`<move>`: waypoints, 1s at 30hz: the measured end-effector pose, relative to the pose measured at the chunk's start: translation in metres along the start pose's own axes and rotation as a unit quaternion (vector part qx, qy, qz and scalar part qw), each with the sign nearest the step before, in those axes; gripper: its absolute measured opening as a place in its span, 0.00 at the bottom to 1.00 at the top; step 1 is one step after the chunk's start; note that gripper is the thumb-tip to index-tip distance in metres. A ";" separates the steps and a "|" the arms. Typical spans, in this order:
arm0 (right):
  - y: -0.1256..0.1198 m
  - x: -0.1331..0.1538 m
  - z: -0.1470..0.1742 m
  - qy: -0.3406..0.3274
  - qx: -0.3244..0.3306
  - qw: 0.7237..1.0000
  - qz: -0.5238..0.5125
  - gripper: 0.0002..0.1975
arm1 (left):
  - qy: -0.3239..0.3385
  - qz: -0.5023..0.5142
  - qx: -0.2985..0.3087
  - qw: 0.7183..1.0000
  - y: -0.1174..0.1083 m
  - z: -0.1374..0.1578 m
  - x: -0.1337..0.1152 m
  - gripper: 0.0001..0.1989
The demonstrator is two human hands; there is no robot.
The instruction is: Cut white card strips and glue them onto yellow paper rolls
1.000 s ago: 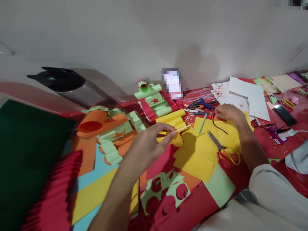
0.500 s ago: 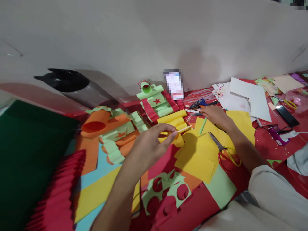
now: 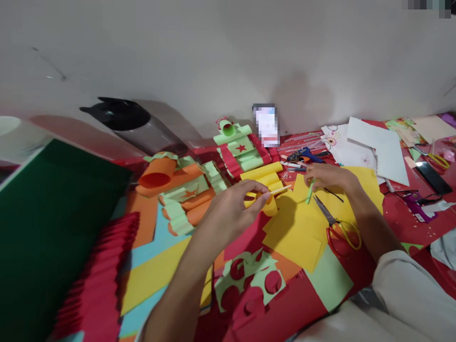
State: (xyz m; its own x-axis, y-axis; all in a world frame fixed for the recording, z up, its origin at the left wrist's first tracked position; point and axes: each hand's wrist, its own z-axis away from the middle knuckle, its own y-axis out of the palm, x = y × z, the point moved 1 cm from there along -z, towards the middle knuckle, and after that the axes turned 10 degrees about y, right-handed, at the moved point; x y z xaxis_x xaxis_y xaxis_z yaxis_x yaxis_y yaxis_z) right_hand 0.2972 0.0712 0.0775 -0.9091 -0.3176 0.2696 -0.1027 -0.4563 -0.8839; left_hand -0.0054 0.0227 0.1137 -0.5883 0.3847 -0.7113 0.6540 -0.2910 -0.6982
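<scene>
My left hand [image 3: 242, 202] is closed in a pinch on a thin pale stick [image 3: 281, 189], which points right. Just beneath these fingers is a curled piece of yellow paper [image 3: 271, 207]; whether they hold it too, I cannot tell. My right hand [image 3: 329, 177] has its fingers closed around the top of a slim light green stick [image 3: 309, 194], over yellow paper sheets [image 3: 294, 232]. A thin dark strip [image 3: 334, 194] shows below that palm. Scissors [image 3: 329, 218] with red and yellow handles lie near my right wrist.
Green and red paper rolls with a star [image 3: 242, 149] and an orange paper model [image 3: 185, 192] stand behind. A blue glue gun [image 3: 304, 154] and a phone [image 3: 266, 126] are near the wall. Cut green paper [image 3: 274, 282] lies in front, a dark green board [image 3: 53, 237] left.
My right hand has drawn slightly back and right, with the green stick shifting along and the dark strip now showing. My left hand keeps its pinch. The view has turned slightly left.
</scene>
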 end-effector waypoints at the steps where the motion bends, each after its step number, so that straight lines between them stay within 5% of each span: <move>1: 0.001 -0.002 -0.001 0.011 0.025 1.000 0.010 0.09 | 0.000 -0.002 -0.003 1.000 0.000 0.000 0.000 0.19; 8: 0.002 0.007 -0.002 -0.005 0.041 0.998 0.041 0.02 | 0.001 -0.040 -0.009 0.999 -0.001 0.003 -0.009 0.14; 18: 0.006 0.024 -0.001 0.044 -0.050 0.997 -0.027 0.25 | 0.001 -0.059 0.006 0.998 -0.004 0.005 -0.017 0.11; 24: 0.005 0.030 -0.005 0.040 -0.121 0.990 -0.064 0.22 | 0.008 -0.054 0.009 0.998 -0.002 0.005 -0.017 0.11; 30: 0.002 0.033 -0.003 -0.013 -0.100 0.980 -0.170 0.20 | 0.004 -0.052 0.019 0.998 -0.003 0.005 -0.020 0.11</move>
State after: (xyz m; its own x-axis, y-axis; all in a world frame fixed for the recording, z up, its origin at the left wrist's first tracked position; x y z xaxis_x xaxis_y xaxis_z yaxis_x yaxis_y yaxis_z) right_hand 0.2661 0.0624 0.0839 -0.7977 -0.1978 0.5696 -0.4779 -0.3686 -0.7973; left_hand 0.0016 0.0117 0.1296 -0.6484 0.4215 -0.6339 0.5706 -0.2821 -0.7712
